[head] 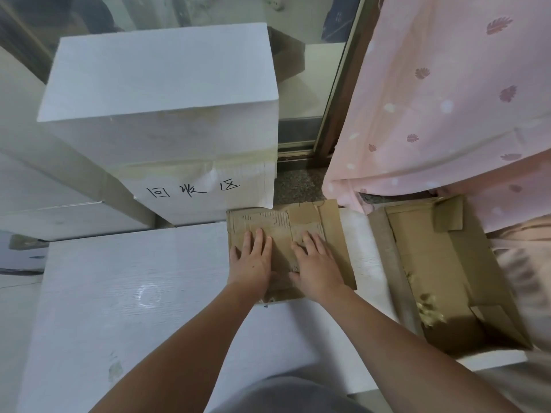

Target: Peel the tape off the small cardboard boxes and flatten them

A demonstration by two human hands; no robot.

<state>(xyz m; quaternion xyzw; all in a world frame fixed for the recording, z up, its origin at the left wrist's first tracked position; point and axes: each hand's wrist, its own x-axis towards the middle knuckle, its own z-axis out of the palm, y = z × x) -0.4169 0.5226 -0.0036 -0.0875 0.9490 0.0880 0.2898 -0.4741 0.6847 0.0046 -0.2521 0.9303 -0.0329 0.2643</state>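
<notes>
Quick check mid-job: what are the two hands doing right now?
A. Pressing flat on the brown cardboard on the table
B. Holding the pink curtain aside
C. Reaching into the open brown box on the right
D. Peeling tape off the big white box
A: the left hand and right hand lie side by side, fingers straight, palms down on the flattened cardboard, which rests on the white table.
</notes>
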